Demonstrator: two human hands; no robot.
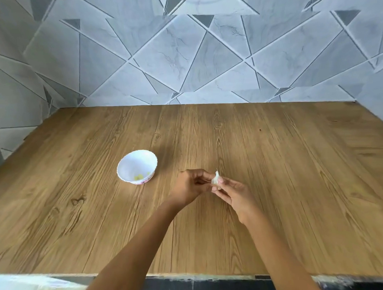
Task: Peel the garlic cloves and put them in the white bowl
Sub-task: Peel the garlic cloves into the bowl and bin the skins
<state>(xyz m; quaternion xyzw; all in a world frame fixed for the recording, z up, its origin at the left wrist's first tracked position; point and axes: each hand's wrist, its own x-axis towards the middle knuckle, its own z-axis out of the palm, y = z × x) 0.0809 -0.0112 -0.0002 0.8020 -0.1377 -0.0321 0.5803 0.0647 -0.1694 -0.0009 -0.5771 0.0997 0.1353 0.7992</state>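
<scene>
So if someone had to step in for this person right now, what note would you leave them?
Left hand: pinches the clove from the left.
Right hand: pinches the same clove from the right.
Clove: held between both hands just above the table, papery skin sticking up from it.
Bowl: on the table, left of the hands, with a few yellowish peeled cloves at its bottom.
Done: those few cloves.
Left: finish peeling this one and drop it in the bowl. No other unpeeled cloves are in view.

White bowl, brown wood-grain table, grey triangle-patterned wall.
</scene>
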